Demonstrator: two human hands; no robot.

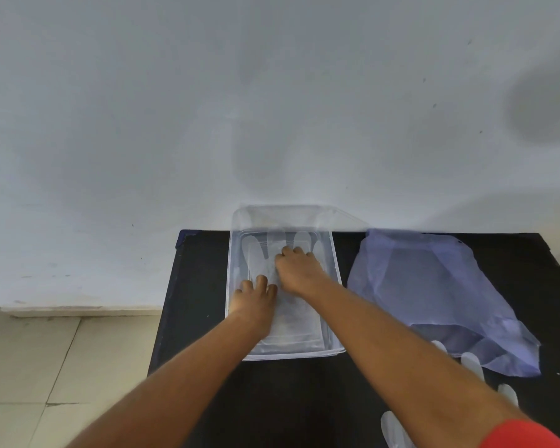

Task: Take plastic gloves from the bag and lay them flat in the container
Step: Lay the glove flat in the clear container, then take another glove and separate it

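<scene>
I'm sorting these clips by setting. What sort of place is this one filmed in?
Probably a plain indoor room used as a makeshift work spot, not a workshop or kitchen: a small black table stands against a bare white wall, with a pale tiled floor beside it.

A plain indoor room, perhaps a home: a black table [272,399] is standing against a bare white wall [207,108], beige floor tiles [46,367] showing left.

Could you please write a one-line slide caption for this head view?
Both hands, left and right, press a plastic glove flat in the clear container, beside the purple bag.
</scene>
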